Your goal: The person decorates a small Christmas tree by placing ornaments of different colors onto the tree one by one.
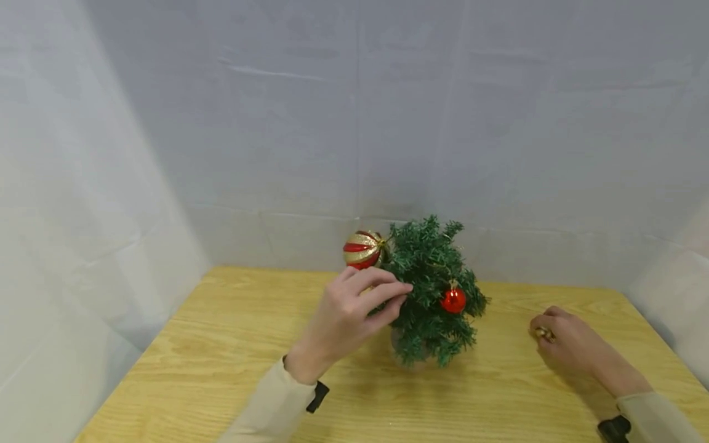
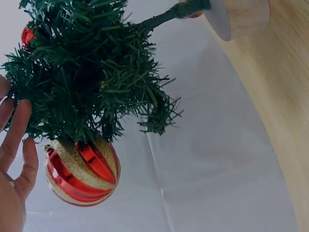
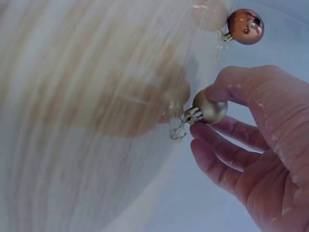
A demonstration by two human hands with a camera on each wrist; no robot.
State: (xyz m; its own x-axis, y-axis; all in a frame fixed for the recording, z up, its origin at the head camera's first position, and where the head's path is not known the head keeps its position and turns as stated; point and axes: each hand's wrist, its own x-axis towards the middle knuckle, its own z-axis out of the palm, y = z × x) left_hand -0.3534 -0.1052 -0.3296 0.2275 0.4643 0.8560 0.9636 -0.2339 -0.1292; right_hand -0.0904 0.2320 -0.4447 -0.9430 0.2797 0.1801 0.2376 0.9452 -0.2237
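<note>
A small green Christmas tree (image 1: 423, 261) stands on the wooden table. My left hand (image 1: 354, 304) is at its left side, fingertips against the branches and fingers loosely bent. A large red-and-gold striped bauble (image 2: 84, 171) hangs on that side, just past the fingers. On the tree's right front hangs a shiny red bauble (image 1: 454, 301). Low over the table's right side, my right hand (image 1: 573, 344) pinches a small gold bauble (image 3: 210, 107) between thumb and fingers. Its cap and wire hook point away from the palm.
A copper-coloured bauble (image 3: 247, 26) lies beyond the right hand in the right wrist view. The tree's pale round base (image 2: 248, 19) sits on the tabletop (image 1: 221, 344). Whitish sheeting (image 1: 310, 154) rises behind the table and at both sides.
</note>
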